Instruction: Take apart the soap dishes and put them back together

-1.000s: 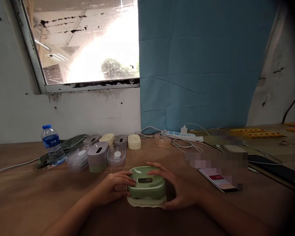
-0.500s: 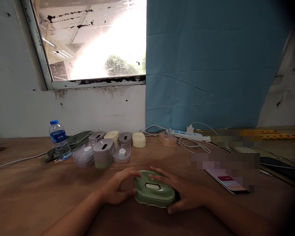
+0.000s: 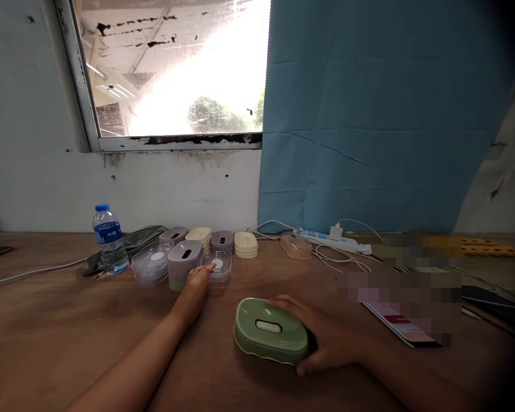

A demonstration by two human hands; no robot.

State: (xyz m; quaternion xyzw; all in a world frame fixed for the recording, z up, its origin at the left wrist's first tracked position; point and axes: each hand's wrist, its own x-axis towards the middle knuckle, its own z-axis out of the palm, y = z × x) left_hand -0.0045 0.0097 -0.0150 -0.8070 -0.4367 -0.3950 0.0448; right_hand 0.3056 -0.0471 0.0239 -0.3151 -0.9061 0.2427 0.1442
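Note:
A glossy green oval box (image 3: pixel 271 335) with a pale insert in its top slot sits before me on the table. My right hand (image 3: pixel 321 335) grips its right end, fingers along the far side and thumb at the near corner. Farther off, my left hand (image 3: pixel 198 280) reaches out to a clear plastic tray (image 3: pixel 224 272) with a white disc in it. The fingers are extended over the tray's left edge; the thumb is hard to make out. Beside that hand stands a mauve slotted box (image 3: pixel 182 264) with a green lower part.
Behind are another stack of clear trays (image 3: pixel 148 272), cream stacked pieces (image 3: pixel 245 245), more mauve boxes (image 3: pixel 222 240) and a peach box (image 3: pixel 295 247). A water bottle (image 3: pixel 111 246) stands left. A power strip (image 3: pixel 332 240), cables and a phone (image 3: pixel 397 320) lie right.
My left hand has left the green box and moved forward and left to the clear tray. My right hand stays on the green box. The view has shifted slightly.

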